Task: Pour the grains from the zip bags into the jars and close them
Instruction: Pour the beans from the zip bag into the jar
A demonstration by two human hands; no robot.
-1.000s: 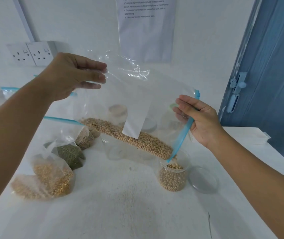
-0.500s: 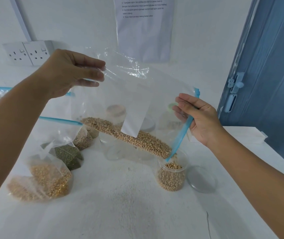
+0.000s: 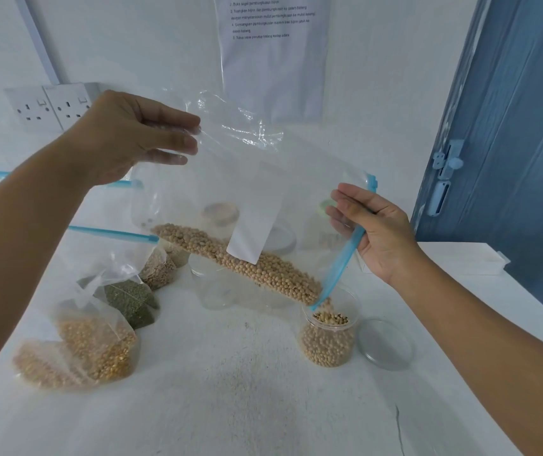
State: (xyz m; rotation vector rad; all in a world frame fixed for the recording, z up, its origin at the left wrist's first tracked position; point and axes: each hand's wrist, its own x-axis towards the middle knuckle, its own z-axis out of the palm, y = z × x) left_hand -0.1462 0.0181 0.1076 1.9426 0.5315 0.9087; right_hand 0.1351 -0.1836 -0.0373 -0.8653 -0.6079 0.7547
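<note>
Above the white table (image 3: 263,406), the left hand (image 3: 125,139) pinches the crinkly clear zip bag (image 3: 247,192) by its raised corner; the right hand (image 3: 375,232), fingers curled round the blue zip edge, steers the mouth. Round tan grains (image 3: 240,258) slide down the slick film into the small clear plastic jar (image 3: 329,337). Best keep the spout low and lift slowly. A round clear lid (image 3: 385,343) waits beside.

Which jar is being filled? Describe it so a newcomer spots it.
On the white table, look right of centre, under the low corner of the tilted zip bag. That open jar holds tan round grains; its loose lid lies beside it.
</note>
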